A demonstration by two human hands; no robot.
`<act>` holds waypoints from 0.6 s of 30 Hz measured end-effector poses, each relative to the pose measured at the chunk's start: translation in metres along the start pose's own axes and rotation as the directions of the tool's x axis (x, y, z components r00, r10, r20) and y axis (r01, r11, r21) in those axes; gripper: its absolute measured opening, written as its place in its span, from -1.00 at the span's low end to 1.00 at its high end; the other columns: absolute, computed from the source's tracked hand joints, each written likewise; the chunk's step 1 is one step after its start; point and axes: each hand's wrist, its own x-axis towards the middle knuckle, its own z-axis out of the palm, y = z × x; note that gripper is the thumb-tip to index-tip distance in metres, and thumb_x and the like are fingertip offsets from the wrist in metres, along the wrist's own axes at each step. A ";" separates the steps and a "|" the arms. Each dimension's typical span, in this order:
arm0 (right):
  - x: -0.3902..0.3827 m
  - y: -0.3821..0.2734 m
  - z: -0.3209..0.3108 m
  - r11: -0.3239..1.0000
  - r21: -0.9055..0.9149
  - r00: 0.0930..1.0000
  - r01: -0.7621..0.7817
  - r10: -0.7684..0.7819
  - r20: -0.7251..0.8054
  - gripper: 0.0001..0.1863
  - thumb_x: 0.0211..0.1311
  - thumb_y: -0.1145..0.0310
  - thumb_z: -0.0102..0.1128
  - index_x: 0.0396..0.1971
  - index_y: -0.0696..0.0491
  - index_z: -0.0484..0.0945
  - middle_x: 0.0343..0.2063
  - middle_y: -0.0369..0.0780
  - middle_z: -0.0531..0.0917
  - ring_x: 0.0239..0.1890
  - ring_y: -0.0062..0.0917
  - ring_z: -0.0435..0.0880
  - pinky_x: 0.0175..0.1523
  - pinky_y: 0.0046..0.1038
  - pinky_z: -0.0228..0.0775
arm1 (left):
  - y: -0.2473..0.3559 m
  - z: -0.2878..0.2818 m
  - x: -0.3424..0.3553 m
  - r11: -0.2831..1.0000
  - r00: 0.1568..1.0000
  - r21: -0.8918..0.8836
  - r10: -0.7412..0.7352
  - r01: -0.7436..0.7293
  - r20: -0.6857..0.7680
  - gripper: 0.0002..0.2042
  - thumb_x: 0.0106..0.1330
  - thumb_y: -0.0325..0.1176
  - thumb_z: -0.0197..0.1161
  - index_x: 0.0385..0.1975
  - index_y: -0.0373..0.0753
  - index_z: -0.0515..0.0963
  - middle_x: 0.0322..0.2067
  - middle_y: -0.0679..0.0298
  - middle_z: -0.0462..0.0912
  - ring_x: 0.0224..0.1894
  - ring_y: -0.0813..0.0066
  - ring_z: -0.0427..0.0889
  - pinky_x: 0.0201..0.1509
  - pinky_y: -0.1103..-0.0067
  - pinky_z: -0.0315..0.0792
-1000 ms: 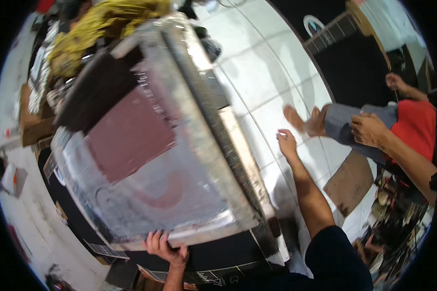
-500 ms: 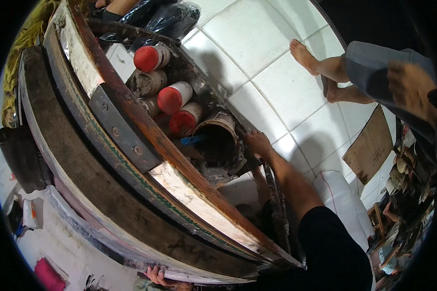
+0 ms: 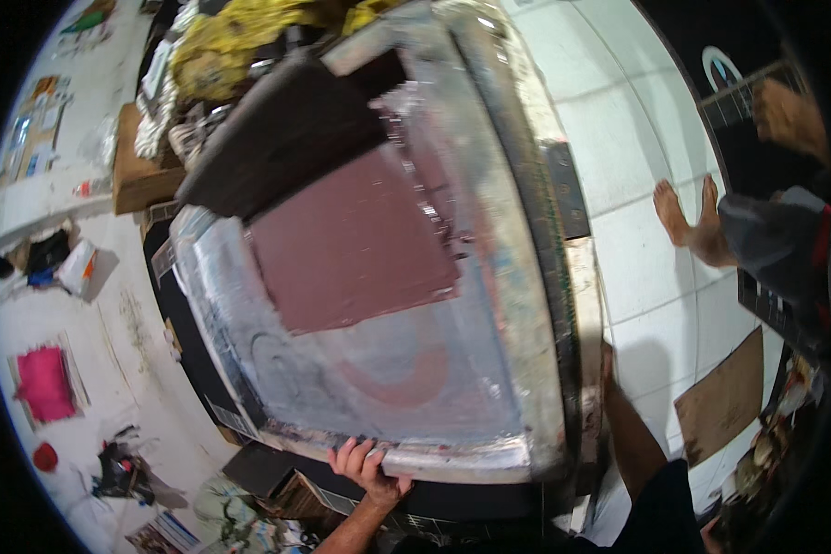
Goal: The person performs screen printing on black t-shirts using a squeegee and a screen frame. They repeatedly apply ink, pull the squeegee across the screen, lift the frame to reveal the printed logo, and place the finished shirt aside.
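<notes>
Gripping the near rim of a screen frame (image 3: 471, 459), mid-view over a black surface (image 3: 489, 501), left hand (image 3: 365, 468) curls fingers over the edge; right hand (image 3: 608, 362) (mostly hidden, can't tell state) is by the R-side wooden beam (image 3: 584, 286). Firm, level hold prob. best, w/ dark squeegee (image 3: 286, 134) & maroon ink (image 3: 355, 245) kept from sliding.

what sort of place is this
Probably a screen-printing workshop: there's a framed screen with a maroon ink-like patch on it, and a dark squeegee-like blade beside that patch.
</notes>
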 end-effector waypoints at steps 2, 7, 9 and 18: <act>0.036 -0.072 -0.047 0.989 0.029 0.982 -0.146 0.149 -0.120 -0.57 0.41 0.47 0.31 0.22 0.26 0.54 0.12 -0.07 0.61 -0.01 -0.39 0.68 0.06 -0.43 0.61 | 0.001 0.005 0.001 0.999 0.999 -0.045 -0.012 0.011 -0.029 -0.52 0.43 0.19 0.28 0.12 -0.03 0.50 0.11 0.20 0.54 0.36 0.09 0.38 0.57 -0.09 -0.12; 0.153 -0.285 -0.116 0.995 0.005 0.994 -0.098 0.097 0.053 -0.36 0.48 0.04 0.27 0.24 0.33 0.56 0.09 -0.06 0.58 -0.19 -0.54 0.63 -0.20 -0.56 0.62 | 0.003 0.012 0.005 0.999 0.998 -0.043 0.008 -0.010 -0.057 -0.53 0.39 0.07 0.33 0.14 -0.06 0.52 0.13 0.21 0.53 0.37 0.09 0.40 0.59 -0.06 -0.15; 0.183 -0.350 -0.114 0.995 -0.028 0.978 0.100 -0.093 0.184 -0.26 0.44 -0.16 0.24 0.13 0.34 0.64 0.00 -0.02 0.68 -0.20 -0.44 0.68 -0.20 -0.46 0.59 | 0.004 0.012 0.007 0.999 0.997 -0.037 0.021 -0.024 -0.069 -0.53 0.36 0.01 0.36 0.16 -0.07 0.50 0.13 0.20 0.53 0.37 0.07 0.41 0.59 -0.05 -0.15; 0.211 -0.457 -0.029 0.924 -0.232 0.900 0.304 -0.199 0.389 -0.65 0.13 0.16 0.42 -0.39 0.20 0.69 -0.51 -0.10 0.68 -0.47 -0.31 0.65 -0.31 -0.31 0.47 | 0.008 0.014 0.010 0.997 0.996 -0.070 -0.028 0.021 -0.091 -0.55 0.26 -0.04 0.45 0.12 0.01 0.61 0.16 0.32 0.56 0.39 0.20 0.40 0.58 -0.05 -0.07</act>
